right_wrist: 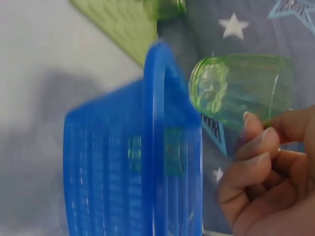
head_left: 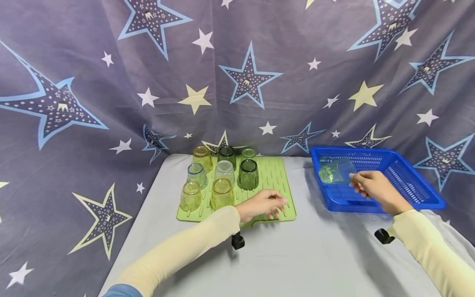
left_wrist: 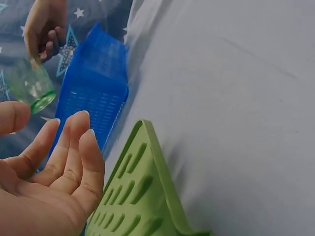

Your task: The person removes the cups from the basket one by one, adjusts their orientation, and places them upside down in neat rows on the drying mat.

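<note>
My right hand (head_left: 376, 189) pinches a pale green drinking glass (head_left: 337, 171) by its rim, between thumb and fingers. The glass lies tilted on its side over the left part of a blue plastic basket (head_left: 415, 175); in the right wrist view the glass (right_wrist: 241, 86) is above the basket's rim. My left hand (head_left: 261, 204) hovers with loosely bent fingers over the front right of a green draining mat (head_left: 272, 173), holding nothing. Several glasses stand upside down on the mat's left side, among them a yellow glass (head_left: 222, 194) and a dark green glass (head_left: 248, 175).
Another green glass (right_wrist: 173, 152) shows through the basket's wall in the right wrist view. A pale cloth (head_left: 297, 255) covers the table. Behind it hangs a star-patterned curtain (head_left: 237, 24), close to the mat and basket.
</note>
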The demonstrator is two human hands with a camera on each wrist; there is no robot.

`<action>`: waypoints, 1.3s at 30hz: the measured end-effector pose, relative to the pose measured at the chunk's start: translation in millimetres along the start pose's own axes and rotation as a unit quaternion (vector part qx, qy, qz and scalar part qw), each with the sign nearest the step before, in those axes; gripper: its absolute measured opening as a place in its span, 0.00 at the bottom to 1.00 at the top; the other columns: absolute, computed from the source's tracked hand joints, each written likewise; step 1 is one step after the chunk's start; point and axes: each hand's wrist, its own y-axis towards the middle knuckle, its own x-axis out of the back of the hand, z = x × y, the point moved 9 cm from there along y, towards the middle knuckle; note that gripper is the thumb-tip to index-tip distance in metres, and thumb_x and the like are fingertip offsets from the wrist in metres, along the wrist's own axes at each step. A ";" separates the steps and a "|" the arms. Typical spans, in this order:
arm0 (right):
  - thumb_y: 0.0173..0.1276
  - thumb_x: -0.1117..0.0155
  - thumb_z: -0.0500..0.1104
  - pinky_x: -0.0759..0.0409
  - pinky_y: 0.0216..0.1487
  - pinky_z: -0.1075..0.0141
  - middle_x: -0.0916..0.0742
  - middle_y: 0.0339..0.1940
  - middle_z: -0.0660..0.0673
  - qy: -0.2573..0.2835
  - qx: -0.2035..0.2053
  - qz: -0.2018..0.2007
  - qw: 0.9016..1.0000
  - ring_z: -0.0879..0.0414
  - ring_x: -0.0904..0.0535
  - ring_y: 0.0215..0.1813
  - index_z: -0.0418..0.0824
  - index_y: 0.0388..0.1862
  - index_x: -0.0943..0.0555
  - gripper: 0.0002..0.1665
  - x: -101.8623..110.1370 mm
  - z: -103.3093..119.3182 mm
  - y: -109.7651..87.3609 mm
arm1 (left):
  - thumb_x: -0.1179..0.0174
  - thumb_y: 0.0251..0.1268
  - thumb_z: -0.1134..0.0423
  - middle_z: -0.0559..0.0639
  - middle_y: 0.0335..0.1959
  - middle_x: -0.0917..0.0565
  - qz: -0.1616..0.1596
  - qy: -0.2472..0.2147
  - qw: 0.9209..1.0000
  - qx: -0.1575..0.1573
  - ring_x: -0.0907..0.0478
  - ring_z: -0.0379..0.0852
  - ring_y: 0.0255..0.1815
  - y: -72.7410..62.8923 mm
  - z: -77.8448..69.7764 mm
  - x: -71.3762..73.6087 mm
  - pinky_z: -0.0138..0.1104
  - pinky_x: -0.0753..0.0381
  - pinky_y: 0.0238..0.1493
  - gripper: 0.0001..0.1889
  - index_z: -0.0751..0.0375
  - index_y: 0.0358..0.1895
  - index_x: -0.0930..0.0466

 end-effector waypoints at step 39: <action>0.81 0.45 0.58 0.26 0.23 0.64 0.19 0.30 0.35 0.104 0.049 0.113 0.987 0.58 0.30 0.22 0.35 0.41 0.18 0.26 -93.4 36.2 -19.9 | 0.42 0.78 0.51 0.54 0.50 0.19 0.049 -0.205 0.975 -0.075 0.20 0.47 0.43 -1.8 -31.6 -7.6 0.35 0.18 0.48 0.27 0.70 0.67 0.30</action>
